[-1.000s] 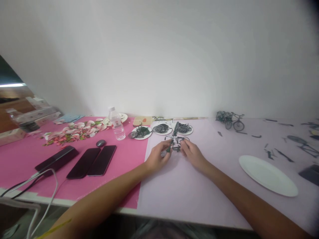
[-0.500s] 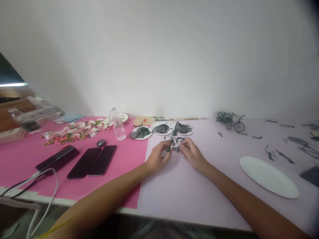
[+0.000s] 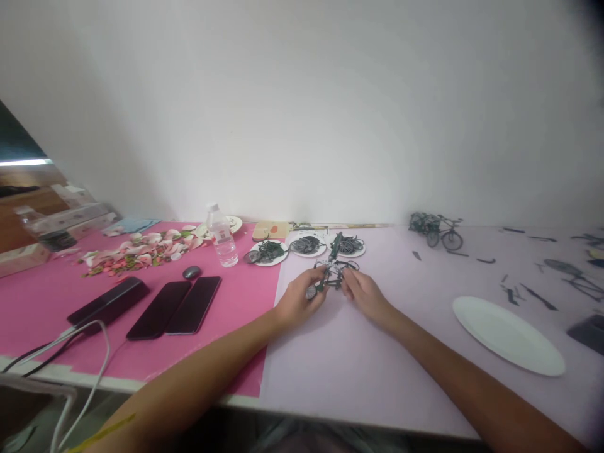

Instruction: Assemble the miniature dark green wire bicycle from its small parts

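Toy bike [image 3: 335,284] between my hands, nearer me than the plates [image 3: 353,254].
My left hand [image 3: 301,294] pinches it; my right hand [image 3: 364,291] touches it, grip unclear. Light, stiff, brittle, I'd judge: best held by its middle, not its thin ends.

A bright pink sheet [image 3: 252,289] lay on the left, a pale lilac sheet [image 3: 330,371] on the right, both plain. The small model bicycle [image 3: 335,269] was dark green and black, silvery in places. 3 plates [image 3: 282,257] were white, their heaped parts [image 3: 307,245] black and dark green. An oval plate [image 3: 509,335] was plain white, the wall [image 3: 302,107] pale grey. 2 phones [image 3: 194,305] looked black, the computer mouse [image 3: 192,272] grey, the bottle cap [image 3: 212,206] white, the cloth [image 3: 136,224] light blue. The petals [image 3: 155,240] mingled pink and white, with green among them
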Tool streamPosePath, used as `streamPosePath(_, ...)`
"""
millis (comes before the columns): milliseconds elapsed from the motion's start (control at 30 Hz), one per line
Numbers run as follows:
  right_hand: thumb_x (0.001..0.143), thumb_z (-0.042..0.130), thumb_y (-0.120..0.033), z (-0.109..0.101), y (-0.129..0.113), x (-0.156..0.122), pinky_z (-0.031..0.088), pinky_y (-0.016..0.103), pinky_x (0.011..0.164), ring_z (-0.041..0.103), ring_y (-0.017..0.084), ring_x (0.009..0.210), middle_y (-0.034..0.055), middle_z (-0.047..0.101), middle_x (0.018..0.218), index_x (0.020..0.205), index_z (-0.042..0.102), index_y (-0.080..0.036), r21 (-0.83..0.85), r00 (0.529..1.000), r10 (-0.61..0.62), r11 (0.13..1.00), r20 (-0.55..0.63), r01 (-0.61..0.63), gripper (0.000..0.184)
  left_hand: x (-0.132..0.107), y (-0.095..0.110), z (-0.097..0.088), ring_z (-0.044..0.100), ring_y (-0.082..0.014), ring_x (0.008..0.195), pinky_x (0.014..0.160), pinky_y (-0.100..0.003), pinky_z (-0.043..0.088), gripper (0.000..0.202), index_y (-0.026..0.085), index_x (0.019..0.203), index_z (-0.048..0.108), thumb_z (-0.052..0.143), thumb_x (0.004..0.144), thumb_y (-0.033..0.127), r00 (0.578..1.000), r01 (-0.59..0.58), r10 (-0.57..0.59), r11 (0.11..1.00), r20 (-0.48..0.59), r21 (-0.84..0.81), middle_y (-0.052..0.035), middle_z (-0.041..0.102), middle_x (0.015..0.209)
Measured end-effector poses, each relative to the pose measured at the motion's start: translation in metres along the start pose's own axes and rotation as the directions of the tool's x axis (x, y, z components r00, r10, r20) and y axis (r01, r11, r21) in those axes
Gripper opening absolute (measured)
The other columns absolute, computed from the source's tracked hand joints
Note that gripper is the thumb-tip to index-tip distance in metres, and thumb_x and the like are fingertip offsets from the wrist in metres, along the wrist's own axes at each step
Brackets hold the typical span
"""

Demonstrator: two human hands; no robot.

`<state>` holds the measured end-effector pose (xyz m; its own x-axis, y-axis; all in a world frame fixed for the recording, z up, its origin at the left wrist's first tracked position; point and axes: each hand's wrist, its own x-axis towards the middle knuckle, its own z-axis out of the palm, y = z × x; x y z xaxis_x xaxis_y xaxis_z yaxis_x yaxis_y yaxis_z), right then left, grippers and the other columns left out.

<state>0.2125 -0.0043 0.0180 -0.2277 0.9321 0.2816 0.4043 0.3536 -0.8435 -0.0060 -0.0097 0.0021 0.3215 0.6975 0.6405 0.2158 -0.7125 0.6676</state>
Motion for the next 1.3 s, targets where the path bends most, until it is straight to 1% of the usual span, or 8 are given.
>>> streamPosePath(100,0.107,0.036,-0.064,0.001,0.000,0.000,0.040,0.030,0.061,0.050,0.017,0.059,-0.0012,0.051,0.060,0.069,0.051,-0.023,0.004,1.000,0.002,1.000,-0.010,-0.002,0.058,0.000,-0.004,0.001,0.063,-0.0256,0.129,0.107,-0.040,0.054,0.024,0.020,0.121,0.059,0.063,0.098,0.023,1.000,-0.007,0.007,1.000,0.004,-0.019,-0.0161,0.068,0.131)
streamPosePath(233,0.105,0.038,-0.066,0.002,-0.002,-0.001,0.037,0.029,0.056,0.047,0.016,0.053,-0.0025,0.050,0.058,0.074,0.053,-0.023,-0.030,0.999,0.028,0.999,-0.046,-0.029,0.056,0.001,-0.008,0.003,0.064,-0.0252,0.129,0.107,-0.041,0.054,0.019,0.020,0.118,0.058,0.061,0.100,0.027,0.997,0.077,-0.078,0.986,-0.004,-0.146,-0.0170,0.062,0.140)
streamPosePath(433,0.107,0.027,-0.065,-0.009,0.001,0.005,0.041,0.031,0.065,0.055,0.019,0.061,0.0013,0.058,0.063,0.074,0.048,-0.024,-0.164,0.960,0.023,0.984,-0.278,-0.071,0.057,0.001,-0.010,0.003,0.069,-0.0259,0.119,0.090,-0.035,0.060,0.021,0.022,0.116,0.057,0.063,0.099,0.033,0.970,0.237,-0.242,0.953,0.000,-0.188,-0.0138,0.066,0.137)
streamPosePath(500,0.107,0.030,-0.062,-0.016,0.008,0.010,0.041,0.031,0.066,0.057,0.020,0.065,0.0022,0.063,0.070,0.078,0.048,-0.024,-0.205,0.943,0.047,0.972,-0.331,-0.120,0.051,0.001,-0.010,0.002,0.070,-0.0259,0.116,0.086,-0.034,0.060,0.023,0.022,0.116,0.057,0.065,0.098,0.034,0.957,0.283,-0.289,0.941,-0.005,-0.186,-0.0133,0.068,0.134)
streamPosePath(600,0.100,0.050,-0.049,-0.026,0.024,0.018,0.043,0.033,0.073,0.061,0.024,0.081,0.0050,0.067,0.088,0.087,0.043,-0.025,-0.317,0.926,-0.002,0.940,-0.378,-0.127,0.028,0.002,-0.009,0.002,0.071,-0.0261,0.112,0.083,-0.034,0.059,0.025,0.022,0.116,0.058,0.066,0.097,0.036,0.946,0.319,-0.324,0.927,0.005,-0.195,-0.0140,0.068,0.132)
streamPosePath(800,0.087,0.059,-0.019,-0.033,0.052,0.029,0.046,0.039,0.087,0.057,0.032,0.111,0.0101,0.070,0.107,0.086,0.036,-0.026,-0.552,0.970,-0.084,0.832,-0.230,-0.058,0.025,0.003,-0.008,0.002,0.072,-0.0243,0.108,0.088,-0.035,0.057,0.025,0.022,0.117,0.058,0.065,0.097,0.035,0.949,0.313,-0.316,0.932,0.016,-0.183,-0.0139,0.067,0.134)
streamPosePath(1000,0.086,0.061,-0.013,-0.036,0.059,0.031,0.045,0.038,0.083,0.057,0.032,0.108,0.0083,0.071,0.105,0.088,0.039,-0.026,-0.646,0.977,-0.082,0.760,-0.199,-0.068,0.026,0.004,-0.010,0.003,0.072,-0.0234,0.109,0.087,-0.031,0.054,0.019,0.022,0.113,0.055,0.062,0.098,0.029,0.960,0.278,-0.278,0.947,0.024,-0.164,-0.0130,0.068,0.133)
streamPosePath(1300,0.089,0.061,-0.014,-0.038,0.065,0.032,0.045,0.038,0.084,0.056,0.032,0.111,0.0109,0.069,0.108,0.092,0.044,-0.024,-0.667,0.979,-0.048,0.738,-0.196,-0.097,0.020,0.004,-0.014,0.005,0.070,-0.0231,0.111,0.086,-0.032,0.052,0.016,0.021,0.107,0.050,0.061,0.098,0.027,0.952,0.304,-0.307,0.948,-0.021,-0.097,-0.0136,0.069,0.126)
